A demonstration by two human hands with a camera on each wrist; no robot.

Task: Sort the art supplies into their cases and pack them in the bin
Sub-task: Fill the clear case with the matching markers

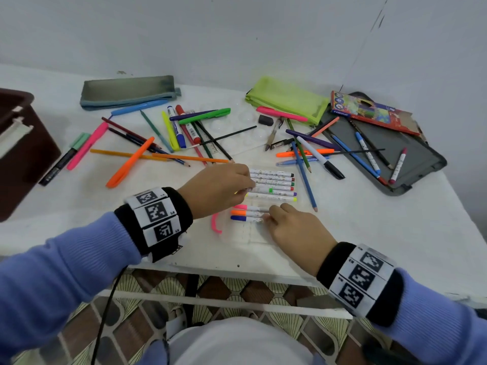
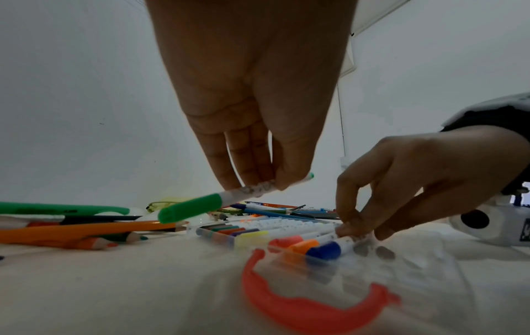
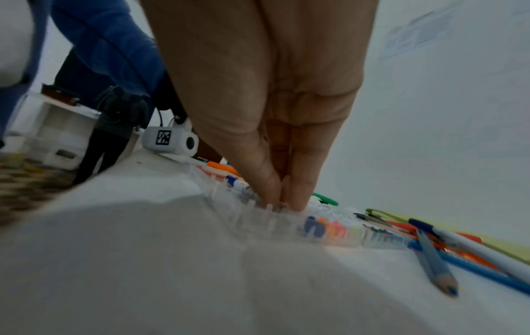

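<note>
A clear plastic marker case (image 1: 245, 233) with a pink handle (image 1: 216, 223) lies in front of me, with several capped markers (image 1: 274, 185) lined up in it. My left hand (image 1: 247, 188) hovers over that row. It pinches a green-capped marker (image 2: 195, 208) between thumb and fingers, tilted above the case (image 2: 358, 272). In the head view this marker is mostly hidden under the hand. My right hand (image 1: 267, 216) reaches down into the case. Its thumb and fingertips pinch the barrel of the blue-capped marker (image 1: 245, 218), which lies beside an orange one and a pink one.
A brown bin (image 1: 15, 143) stands at the left edge. A grey pouch (image 1: 126, 92) and a lime mesh pouch (image 1: 287, 100) lie at the back. To the right are an open dark case (image 1: 411, 159) and a pencil box (image 1: 369, 111). Loose pens and pencils (image 1: 158, 143) litter the middle.
</note>
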